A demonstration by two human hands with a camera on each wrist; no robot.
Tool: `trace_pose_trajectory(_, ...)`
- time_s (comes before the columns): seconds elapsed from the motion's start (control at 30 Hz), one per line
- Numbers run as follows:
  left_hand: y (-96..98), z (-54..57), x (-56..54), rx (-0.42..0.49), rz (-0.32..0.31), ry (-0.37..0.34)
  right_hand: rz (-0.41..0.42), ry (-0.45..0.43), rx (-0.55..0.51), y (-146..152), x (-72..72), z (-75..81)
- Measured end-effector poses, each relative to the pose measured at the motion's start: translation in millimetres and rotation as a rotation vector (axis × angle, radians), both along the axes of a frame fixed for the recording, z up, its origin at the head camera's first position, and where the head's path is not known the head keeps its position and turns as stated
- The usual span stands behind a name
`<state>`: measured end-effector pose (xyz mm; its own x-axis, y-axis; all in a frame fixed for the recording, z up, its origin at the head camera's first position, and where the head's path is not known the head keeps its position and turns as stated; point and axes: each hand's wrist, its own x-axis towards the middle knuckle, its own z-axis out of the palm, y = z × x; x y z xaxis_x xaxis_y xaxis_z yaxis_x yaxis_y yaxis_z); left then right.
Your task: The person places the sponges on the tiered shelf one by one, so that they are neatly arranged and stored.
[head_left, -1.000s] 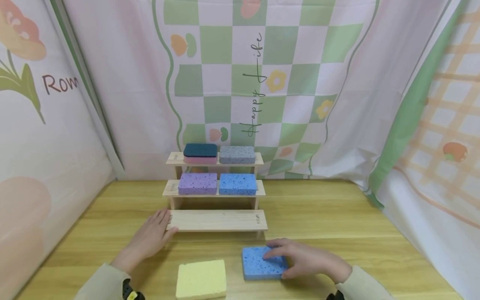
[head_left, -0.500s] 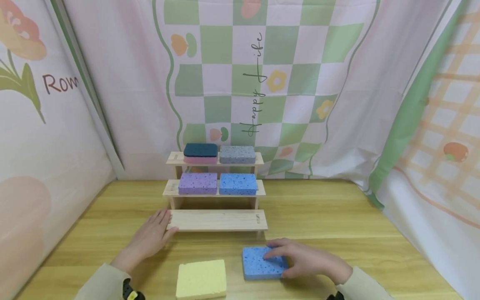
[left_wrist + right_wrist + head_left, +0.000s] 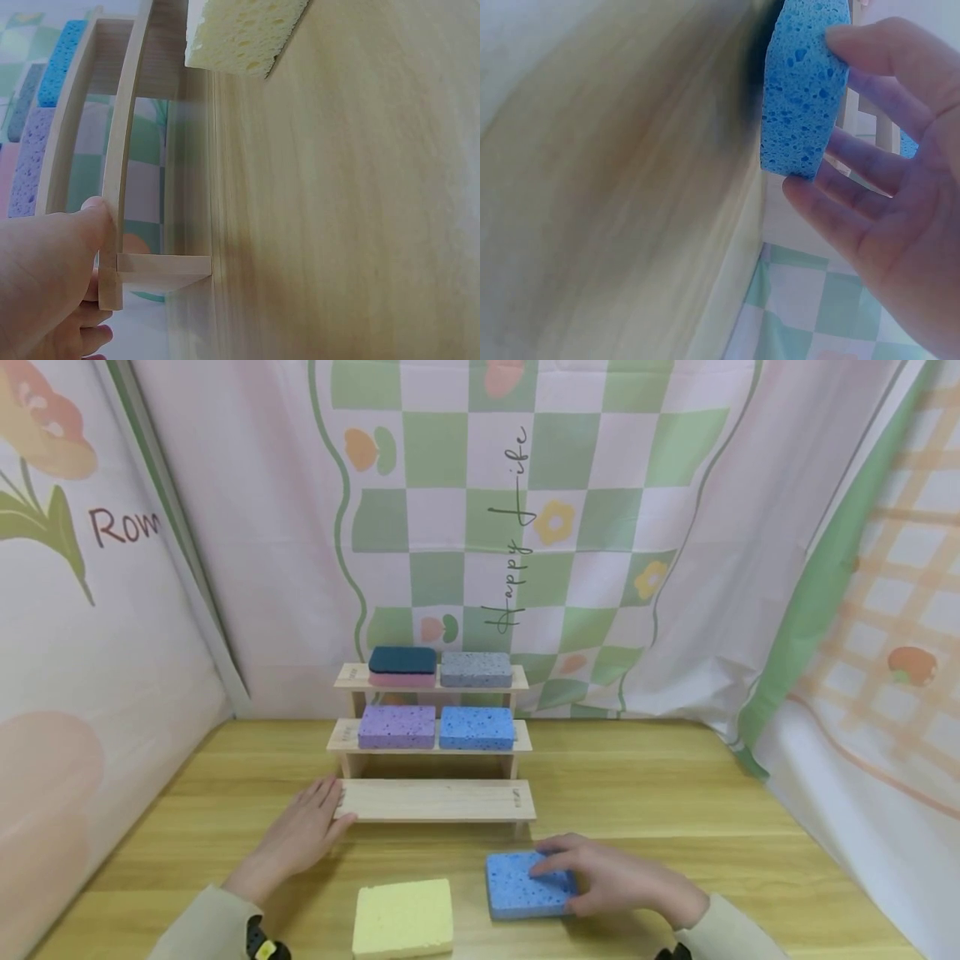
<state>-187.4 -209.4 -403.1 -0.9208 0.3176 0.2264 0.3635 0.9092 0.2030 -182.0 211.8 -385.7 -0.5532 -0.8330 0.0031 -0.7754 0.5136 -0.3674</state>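
Observation:
My left hand (image 3: 300, 831) grips the left end of the lowest step of a three-tier wooden stand (image 3: 435, 800). In the left wrist view, the thumb lies against the board (image 3: 116, 165) and the fingers curl past its end. My right hand (image 3: 611, 877) holds a speckled blue sponge (image 3: 517, 893) by its right part, thumb at the near side and fingers over the top and far edge. Seen from the right wrist, the pores of this sponge (image 3: 802, 97) show along its side. A pale yellow sponge (image 3: 403, 918) lies flat on the table between the hands.
On the middle step sit a purple sponge (image 3: 396, 727) and another blue sponge (image 3: 477, 727). The top step bears a pink sponge with a dark green scouring face (image 3: 402, 666) and a grey sponge (image 3: 476, 669). Printed curtains (image 3: 600, 468) enclose the wooden table (image 3: 675, 793).

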Motion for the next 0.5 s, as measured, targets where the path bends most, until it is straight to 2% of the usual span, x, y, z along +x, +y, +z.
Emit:
trace_pose_trajectory(0.3, -0.9, -3.3, -1.1, 0.022, -0.011, 0.023, 0.017, 0.022, -0.047, -2, 0.4, 11.8)
trace_pose_trajectory(0.5, -0.7, -3.0, -1.2, 0.022, -0.010, 0.010, 0.045, 0.000, -0.085, -5, -1.9, 18.0)
